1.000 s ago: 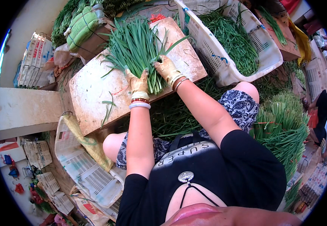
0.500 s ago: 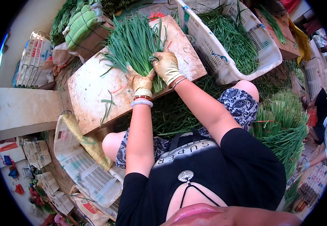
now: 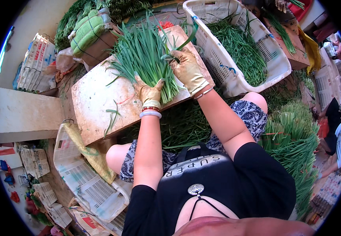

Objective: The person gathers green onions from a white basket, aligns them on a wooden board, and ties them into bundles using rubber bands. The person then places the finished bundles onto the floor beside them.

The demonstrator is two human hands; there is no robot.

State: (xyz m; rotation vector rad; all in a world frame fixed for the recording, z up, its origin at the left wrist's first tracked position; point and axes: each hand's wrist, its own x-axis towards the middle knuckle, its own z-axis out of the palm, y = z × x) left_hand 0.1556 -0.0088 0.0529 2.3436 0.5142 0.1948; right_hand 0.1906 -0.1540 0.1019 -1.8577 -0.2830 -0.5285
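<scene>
Our right grip (image 3: 188, 67), pinched shut on leaves (image 3: 193, 35), now draws toward the table's (image 3: 95, 100) right edge, seemingly parting them from the bunch (image 3: 141, 51); our left grip (image 3: 148, 93), half-curled, touches the stalks.

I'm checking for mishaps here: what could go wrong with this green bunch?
The stem ends of the green bunch lie close to the near edge of the board, so some might slip off if the left hand on the stems eases off. The right hand pinches a few leaves and could tug others loose. Stray leaves on the board might get mixed in.
</scene>
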